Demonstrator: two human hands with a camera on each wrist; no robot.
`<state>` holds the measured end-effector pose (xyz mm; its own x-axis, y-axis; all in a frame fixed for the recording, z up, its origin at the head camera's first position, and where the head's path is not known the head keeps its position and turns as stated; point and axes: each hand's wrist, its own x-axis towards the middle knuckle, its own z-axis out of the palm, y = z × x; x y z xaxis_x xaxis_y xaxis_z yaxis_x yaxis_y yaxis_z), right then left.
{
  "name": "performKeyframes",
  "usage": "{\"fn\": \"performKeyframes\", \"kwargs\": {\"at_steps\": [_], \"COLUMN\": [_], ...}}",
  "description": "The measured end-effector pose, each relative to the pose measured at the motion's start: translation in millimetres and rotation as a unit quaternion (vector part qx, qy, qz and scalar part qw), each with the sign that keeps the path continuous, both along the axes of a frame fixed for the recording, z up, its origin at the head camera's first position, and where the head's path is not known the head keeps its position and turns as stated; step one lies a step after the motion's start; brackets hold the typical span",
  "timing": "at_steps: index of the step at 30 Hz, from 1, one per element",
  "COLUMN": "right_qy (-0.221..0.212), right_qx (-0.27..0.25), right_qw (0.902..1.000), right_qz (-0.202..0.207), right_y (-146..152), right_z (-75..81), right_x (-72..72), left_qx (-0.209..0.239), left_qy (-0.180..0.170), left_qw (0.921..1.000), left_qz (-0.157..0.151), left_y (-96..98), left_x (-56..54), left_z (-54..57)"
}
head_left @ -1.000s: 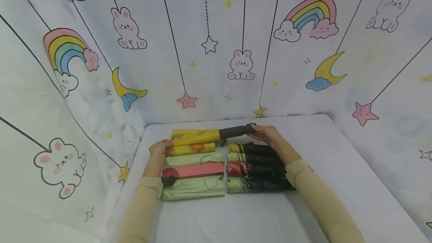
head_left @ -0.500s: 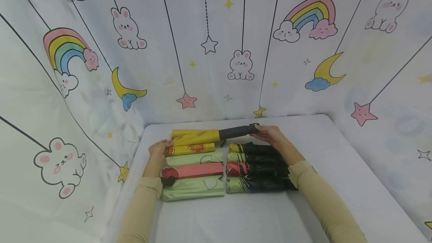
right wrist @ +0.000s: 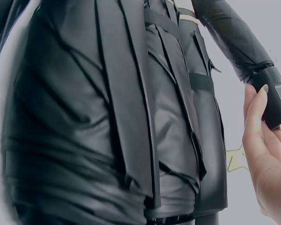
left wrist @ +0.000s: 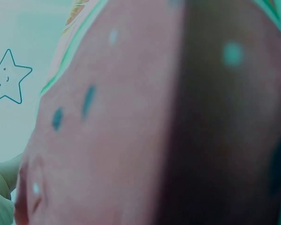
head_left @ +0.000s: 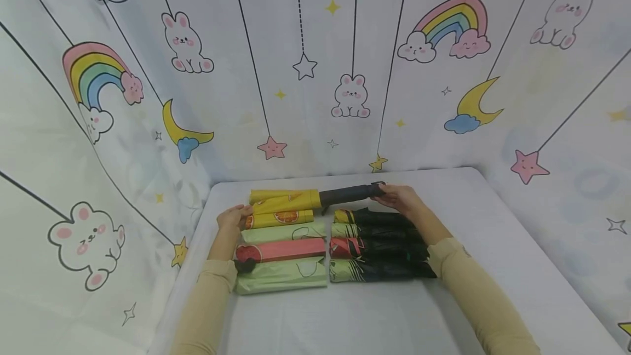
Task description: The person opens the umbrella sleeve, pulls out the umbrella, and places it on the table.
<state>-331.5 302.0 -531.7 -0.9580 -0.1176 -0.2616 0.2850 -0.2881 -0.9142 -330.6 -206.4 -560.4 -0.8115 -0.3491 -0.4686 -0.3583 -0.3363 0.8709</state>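
A folding umbrella (head_left: 347, 195) with a black handle end stretches across the far part of the table. Its left part is inside a yellow sleeve (head_left: 291, 200) with orange-slice prints. My right hand (head_left: 401, 200) grips the handle end; in the right wrist view, thumb and fingers pinch the black handle (right wrist: 271, 96). My left hand (head_left: 233, 217) pinches the left end of the yellow sleeve. A pink watermelon sleeve (left wrist: 103, 150) fills the left wrist view, blurred.
Below lie yellow (head_left: 280, 218), light green (head_left: 266, 233), pink (head_left: 296, 249) and light green (head_left: 281, 278) sleeves. To their right is a row of several folded umbrellas (head_left: 389, 248), mostly black. Another yellow sleeve (head_left: 276, 194) lies behind. The white table (head_left: 379, 322) extends in front.
My right hand has moved slightly right with the handle, and more of the black umbrella shows outside the yellow sleeve. My left hand has stayed in place with the sleeve.
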Motion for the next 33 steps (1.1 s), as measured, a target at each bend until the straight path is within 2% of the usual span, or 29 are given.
{"fn": "performKeyframes", "kwargs": {"at_steps": [7, 14, 26, 33], "right_qy": [0.0, 0.004, 0.002, 0.004], "right_qx": [0.012, 0.027, 0.022, 0.02], "right_qw": [0.9999, 0.9996, 0.9997, 0.9996], "right_qz": [-0.005, -0.005, -0.011, -0.021], "right_y": [7, 14, 21, 27], "right_z": [0.6, 1.4, 4.2, 2.8], "right_x": [4.1, 6.6, 10.4, 11.0], "left_qx": [0.0, 0.002, 0.01, 0.017], "left_qy": [0.007, 0.006, -0.003, -0.001], "left_qw": [0.9999, 0.9999, 0.9999, 0.9998], "left_qz": [-0.008, -0.009, -0.013, -0.006], "left_y": [-0.6, -0.2, -2.1, -3.3], "left_x": [-1.1, 1.2, 4.4, 3.4], "left_z": [-3.5, -0.9, 3.6, 1.6]}}
